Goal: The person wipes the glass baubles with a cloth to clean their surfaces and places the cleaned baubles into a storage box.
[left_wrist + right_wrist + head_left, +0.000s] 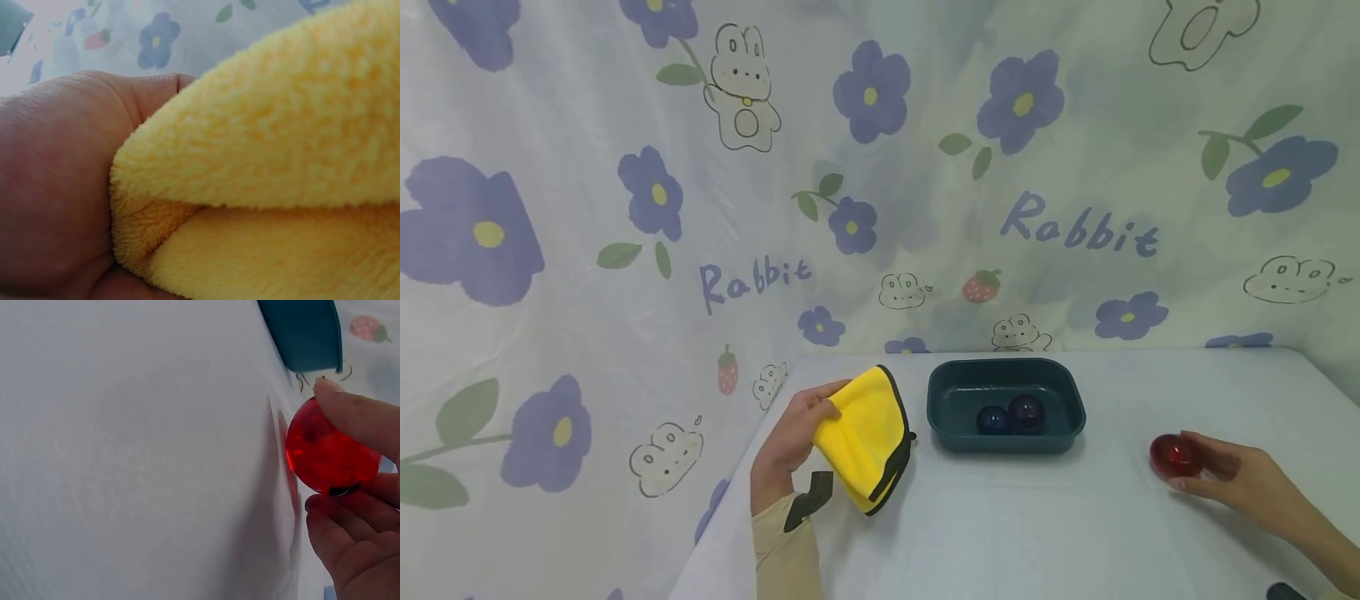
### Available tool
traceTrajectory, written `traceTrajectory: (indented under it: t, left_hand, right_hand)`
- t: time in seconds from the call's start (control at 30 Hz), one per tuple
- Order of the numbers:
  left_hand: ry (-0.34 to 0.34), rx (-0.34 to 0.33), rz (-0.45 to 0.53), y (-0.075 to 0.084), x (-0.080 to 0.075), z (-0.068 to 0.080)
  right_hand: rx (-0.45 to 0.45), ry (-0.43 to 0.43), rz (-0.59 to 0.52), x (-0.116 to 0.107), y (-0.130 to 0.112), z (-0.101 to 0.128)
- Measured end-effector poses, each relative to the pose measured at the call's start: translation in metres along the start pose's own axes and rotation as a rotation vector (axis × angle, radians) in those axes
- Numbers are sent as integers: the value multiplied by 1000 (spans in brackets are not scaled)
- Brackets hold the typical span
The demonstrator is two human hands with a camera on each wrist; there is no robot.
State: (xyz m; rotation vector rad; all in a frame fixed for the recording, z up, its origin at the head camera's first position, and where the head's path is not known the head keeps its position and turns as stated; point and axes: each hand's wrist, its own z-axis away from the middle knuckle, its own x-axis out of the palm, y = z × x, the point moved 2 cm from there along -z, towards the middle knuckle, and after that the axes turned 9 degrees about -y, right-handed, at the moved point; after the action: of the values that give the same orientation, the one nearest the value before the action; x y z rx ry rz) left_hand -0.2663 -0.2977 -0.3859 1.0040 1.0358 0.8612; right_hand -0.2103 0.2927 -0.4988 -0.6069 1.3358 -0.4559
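A yellow cloth [868,433] edged in black, a clear red ball [1174,456], a dark teal tray [1006,437], purple-flowered rabbit backdrop [880,167] showed.

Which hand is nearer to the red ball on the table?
Right. The right hand grips the red ball with its fingers. The left hand is far across the table, holding the yellow cloth.
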Motion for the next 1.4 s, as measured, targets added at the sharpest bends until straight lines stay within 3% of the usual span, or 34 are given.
traceTrajectory:
  t: [0.27, 0.47, 0.73, 0.9, 1.4]
  left_hand:
    - [2, 5, -5, 1, 1, -1]
    - [0, 19, -26, 2, 4, -1]
    - [-11, 39, -38, 6, 6, 2]
    - [-20, 63, -29, 10, 7, 4]
    - [-59, 150, 35, 30, 21, 10]
  right_hand:
    - [-103, 78, -72, 3, 1, 5]
    - [-44, 56, -46, 1, 1, 5]
    - [-21, 7, -100, 4, -7, 6]
    - [14, -38, -111, 2, -25, 1]
    - [-72, 25, -139, -15, -93, 0]
